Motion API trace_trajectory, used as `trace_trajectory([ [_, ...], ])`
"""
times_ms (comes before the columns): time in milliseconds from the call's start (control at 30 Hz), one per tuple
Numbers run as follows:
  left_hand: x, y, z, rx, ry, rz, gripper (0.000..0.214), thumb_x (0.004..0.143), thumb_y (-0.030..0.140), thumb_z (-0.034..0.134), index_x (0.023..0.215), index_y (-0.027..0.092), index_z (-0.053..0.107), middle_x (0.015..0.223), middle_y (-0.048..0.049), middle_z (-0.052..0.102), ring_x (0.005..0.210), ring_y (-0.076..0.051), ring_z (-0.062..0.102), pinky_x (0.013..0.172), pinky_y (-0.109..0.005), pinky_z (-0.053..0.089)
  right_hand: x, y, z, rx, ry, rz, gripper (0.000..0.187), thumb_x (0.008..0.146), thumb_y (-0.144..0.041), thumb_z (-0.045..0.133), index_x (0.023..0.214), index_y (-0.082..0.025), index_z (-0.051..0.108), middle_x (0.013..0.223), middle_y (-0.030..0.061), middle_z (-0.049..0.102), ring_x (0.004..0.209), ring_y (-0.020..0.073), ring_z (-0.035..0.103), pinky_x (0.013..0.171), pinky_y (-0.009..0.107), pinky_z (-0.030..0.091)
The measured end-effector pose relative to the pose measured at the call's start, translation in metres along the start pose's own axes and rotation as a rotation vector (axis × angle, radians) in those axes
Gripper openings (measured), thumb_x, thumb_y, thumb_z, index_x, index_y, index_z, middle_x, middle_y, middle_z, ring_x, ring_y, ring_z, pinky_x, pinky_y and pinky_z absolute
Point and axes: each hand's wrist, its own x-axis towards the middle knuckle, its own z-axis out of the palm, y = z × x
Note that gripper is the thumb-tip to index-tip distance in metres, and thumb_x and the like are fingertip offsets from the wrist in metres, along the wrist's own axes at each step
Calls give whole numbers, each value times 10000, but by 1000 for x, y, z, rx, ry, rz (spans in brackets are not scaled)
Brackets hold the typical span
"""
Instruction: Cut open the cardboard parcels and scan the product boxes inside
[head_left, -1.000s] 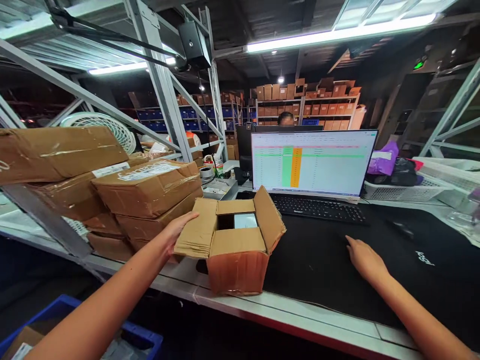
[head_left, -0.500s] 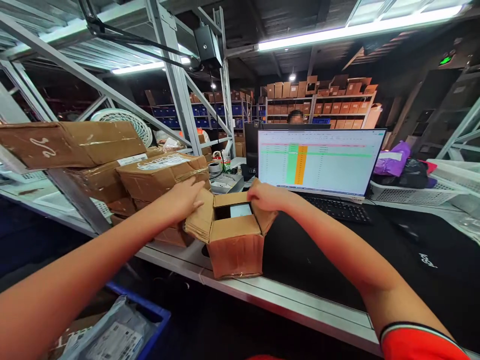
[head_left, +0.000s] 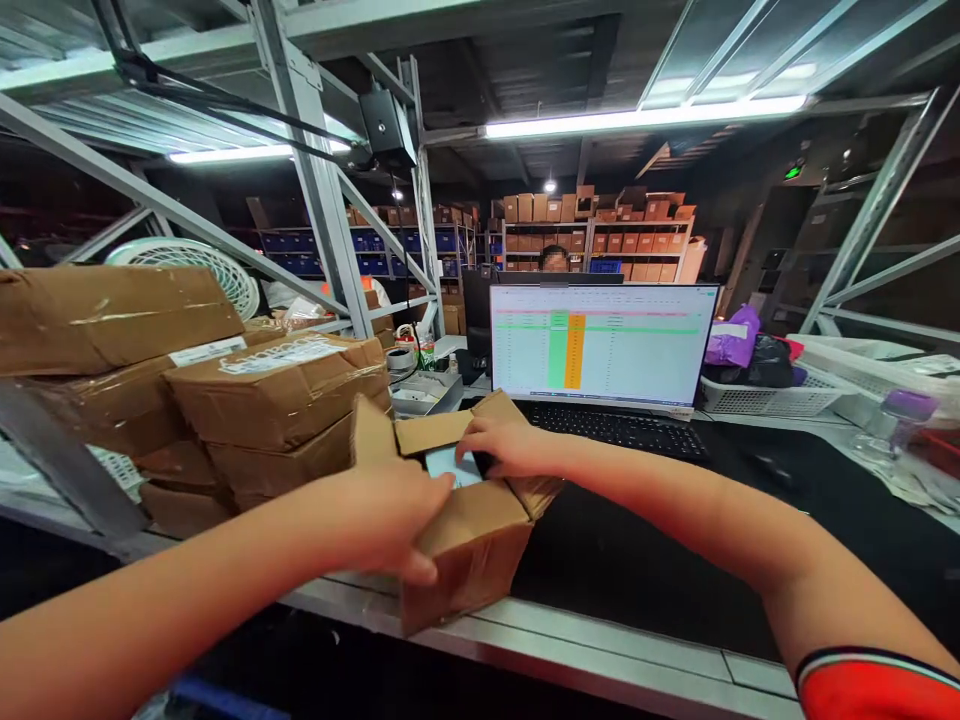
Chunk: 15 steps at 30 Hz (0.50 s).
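In front of me an opened cardboard box [head_left: 472, 570] stands tilted at the table's front edge, its flaps spread outward. A pale blue, flat-topped item [head_left: 452, 468] shows inside; its kind is unclear. My left hand [head_left: 382, 515] grips the box's near left side, thumb down the outside and fingers over the flaps. My right hand [head_left: 502, 447] reaches in through the opening, its fingers bent down on the pale blue item, with the tips partly hidden.
Taped cartons [head_left: 277, 400] are stacked to the left. Behind stand a monitor [head_left: 637, 350] and a keyboard [head_left: 615, 430]. A black desk mat [head_left: 637, 560] covers the table at right. A white basket [head_left: 772, 398] holds purple and black bags. A person's head shows behind the monitor.
The box has come nearer and tilted. My left hand has moved from the left flap to the box's near left side. My right hand has gone from the right flap into the opening.
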Motion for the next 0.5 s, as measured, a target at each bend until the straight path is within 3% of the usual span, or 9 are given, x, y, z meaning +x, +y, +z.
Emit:
trace_trajectory([
  [33, -3, 2, 6, 12, -21, 25, 779, 566, 444, 831, 1277, 183, 647, 1233, -226, 688, 1131, -445, 641, 941, -533, 519, 3, -3, -4, -80, -25, -79, 679, 796, -186, 794, 1418, -251, 530, 1307, 92, 549, 1096, 205, 601, 838, 277, 461],
  [100, -4, 2, 16, 4, 12, 42, 986, 446, 398, 891, 1359, 188, 585, 1370, -232, 607, 1257, -445, 562, 1036, -521, 475, 14, -11, -14, -318, -106, -235, 692, 860, -204, 726, 1488, -300, 453, 1261, 88, 556, 1024, 218, 607, 709, 285, 438],
  [200, -2, -6, 28, 125, 140, -27, 749, 459, 203, 825, 1191, 153, 672, 1255, -223, 657, 1151, -430, 602, 1007, -527, 485, 33, -23, -25, -581, -172, -366, 372, 1008, -204, 473, 1354, -275, 589, 1268, 99, 572, 990, 218, 592, 617, 307, 368],
  [300, -10, -18, 45, 255, 299, -31, 376, 676, 116, 645, 1030, 215, 722, 1066, -140, 728, 1045, -349, 653, 971, -497, 511, 48, -27, -25, -659, -121, -556, 317, 1049, -203, 361, 1085, -229, 675, 1296, 78, 607, 1125, 224, 534, 758, 343, 383],
  [367, -23, -29, 69, 284, 437, 70, 413, 760, 74, 528, 1035, 299, 739, 1041, -76, 759, 1082, -288, 668, 1046, -452, 494, 51, -22, -19, -682, -99, -662, 335, 1057, -169, 324, 1049, -247, 650, 1234, 38, 657, 1151, 199, 527, 886, 346, 365],
  [433, -37, -41, 106, 276, 600, 164, 557, 776, 63, 488, 1152, 404, 716, 1150, -17, 760, 1192, -243, 648, 1148, -423, 437, 49, -15, -13, -688, -89, -670, 348, 1053, -129, 305, 1106, -254, 625, 1186, 19, 684, 1153, 184, 540, 952, 343, 344],
  [500, -45, -49, 148, 262, 724, 112, 611, 804, 104, 505, 1255, 487, 658, 1309, 11, 701, 1309, -265, 589, 1224, -496, 350, 42, -8, -12, -672, -47, -625, 325, 1034, -110, 344, 1207, -228, 592, 1226, 37, 673, 1166, 190, 546, 987, 350, 340],
])
